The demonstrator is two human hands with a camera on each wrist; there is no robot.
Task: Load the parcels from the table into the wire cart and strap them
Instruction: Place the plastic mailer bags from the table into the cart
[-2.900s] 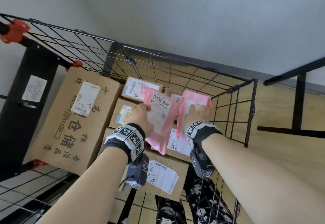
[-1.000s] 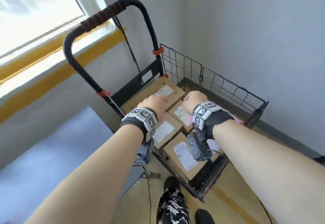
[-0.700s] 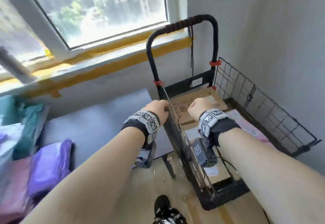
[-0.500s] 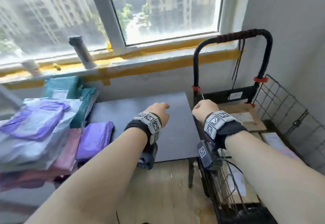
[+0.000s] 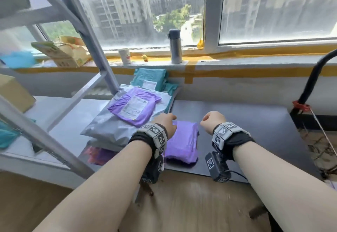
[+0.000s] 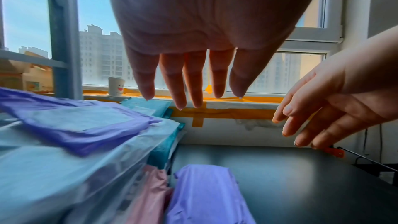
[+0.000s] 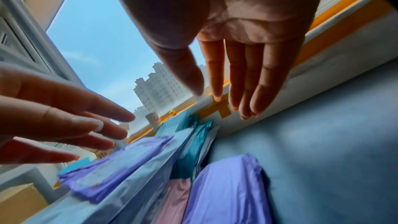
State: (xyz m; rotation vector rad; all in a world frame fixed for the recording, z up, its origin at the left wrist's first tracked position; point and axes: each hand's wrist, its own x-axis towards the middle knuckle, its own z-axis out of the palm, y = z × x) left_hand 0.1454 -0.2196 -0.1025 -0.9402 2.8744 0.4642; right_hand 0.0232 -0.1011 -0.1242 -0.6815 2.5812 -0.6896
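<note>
Nearest, both hands hover empty above the dark table (image 5: 255, 131): the left hand (image 5: 166, 125) and the right hand (image 5: 212, 120) each have straight, slightly spread fingers (image 6: 193, 81), touching nothing. Between and below them a small purple parcel (image 5: 183, 144) lies flat on the table. Left of it sits a pile of parcels, a grey mailer (image 5: 109, 127) with a labelled purple parcel (image 5: 135, 107) on top, teal parcels (image 5: 149, 79) behind. The wire cart's handle (image 5: 313, 78) rises at far right, a steel flask (image 5: 175, 46) stands on the sill
</note>
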